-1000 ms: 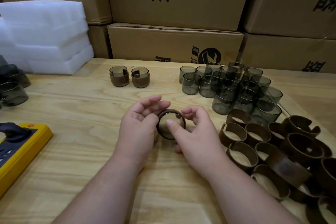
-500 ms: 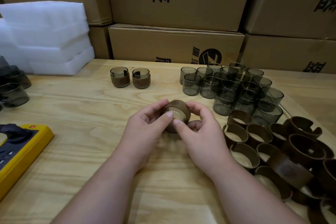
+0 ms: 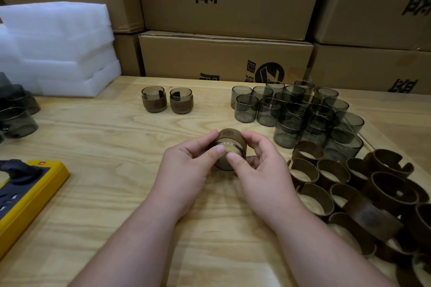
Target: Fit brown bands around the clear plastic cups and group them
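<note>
Head view: two banded cups (image 3: 167, 100), roughly twenty bare cups (image 3: 296, 112).

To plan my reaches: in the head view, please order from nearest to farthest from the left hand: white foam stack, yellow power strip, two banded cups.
1. Two banded cups, ahead of the left hand.
2. Yellow power strip, left edge.
3. White foam stack, far left corner.

Head view, close, downward over table (image 3: 98, 151)
</note>
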Tool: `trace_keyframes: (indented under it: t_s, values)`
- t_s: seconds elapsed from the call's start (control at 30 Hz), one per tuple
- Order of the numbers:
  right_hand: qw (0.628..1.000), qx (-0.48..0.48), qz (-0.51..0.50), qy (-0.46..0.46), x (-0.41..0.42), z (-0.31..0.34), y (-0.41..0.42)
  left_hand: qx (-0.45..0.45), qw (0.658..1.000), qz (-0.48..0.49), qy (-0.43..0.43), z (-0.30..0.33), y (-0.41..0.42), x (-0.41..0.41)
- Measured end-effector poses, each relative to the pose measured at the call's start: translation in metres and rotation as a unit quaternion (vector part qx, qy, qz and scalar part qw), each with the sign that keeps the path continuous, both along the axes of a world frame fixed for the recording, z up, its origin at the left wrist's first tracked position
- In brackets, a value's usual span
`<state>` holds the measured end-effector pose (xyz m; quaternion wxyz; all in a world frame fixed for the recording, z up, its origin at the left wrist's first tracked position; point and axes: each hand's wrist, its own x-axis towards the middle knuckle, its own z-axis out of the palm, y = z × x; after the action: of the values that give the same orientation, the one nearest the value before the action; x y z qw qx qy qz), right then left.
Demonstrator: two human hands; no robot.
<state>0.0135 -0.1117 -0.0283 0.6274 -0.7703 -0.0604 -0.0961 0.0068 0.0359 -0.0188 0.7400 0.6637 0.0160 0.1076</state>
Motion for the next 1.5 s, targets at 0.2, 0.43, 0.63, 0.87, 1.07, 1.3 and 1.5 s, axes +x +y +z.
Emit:
trace_keyframes:
  t_s: [0.2,0.43,0.63,0.87,1.07,1.3,1.5]
  values:
    - [1.0,0.0,-0.008,0.005,0.0,0.001,0.0,0.008,1.0,0.012,0.001,0.0,-0.001,0.001]
    - [1.0,-0.006,-0.016,-0.001,-0.001,0.001,-0.002,0.009,1.0,0.013,0.003,-0.001,-0.001,-0.001]
    - [0.991,-0.119,-0.033,-0.057,-0.004,0.006,0.004,-0.009,0.999,0.002,-0.031,0.002,-0.009,-0.005]
    - [0.944,-0.305,0.021,-0.126,-0.001,0.006,0.006,-0.046,0.998,0.04,-0.022,0.002,-0.008,-0.001]
    - [0.949,-0.281,-0.013,-0.145,0.009,-0.001,0.017,-0.052,0.996,0.069,-0.02,-0.001,-0.009,0.002]
    - [0.935,-0.319,-0.064,-0.141,0.043,0.002,0.034,-0.095,0.985,0.142,-0.008,0.0,-0.008,0.006]
    - [0.913,-0.35,-0.141,-0.158,0.099,0.004,0.059,-0.103,0.984,0.145,0.002,0.0,-0.008,0.005]
